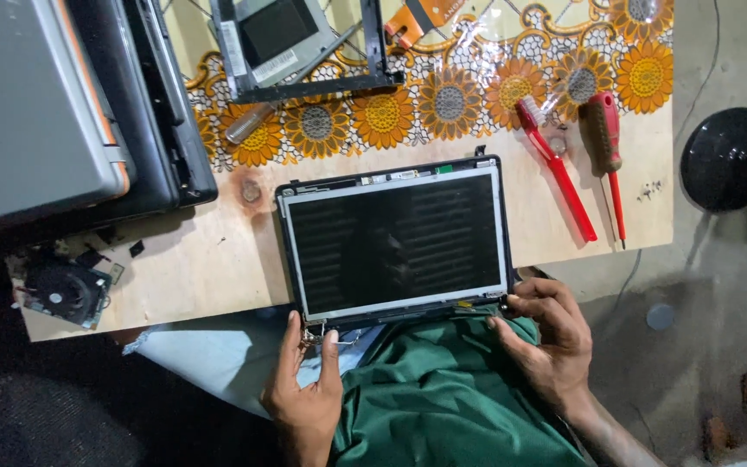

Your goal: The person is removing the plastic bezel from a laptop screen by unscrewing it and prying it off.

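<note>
My left hand (303, 391) pinches the screen's (395, 244) lower-left hinge; my right hand (548, 339) grips the lower-right corner. The screen lies mid-frame at the table's (218, 251) near edge. I judge it light, thin, fragile: hold the frame, not the glass.

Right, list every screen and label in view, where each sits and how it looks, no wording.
Laptop screen panel: table's near edge, dark rectangle, pale bezel, black back cover; left hand and right hand at its lower corners.
White label strip: top of table, on the grey metal drive caddy, narrow rectangle.
Second white label: caddy's lower edge, slanted.
</note>
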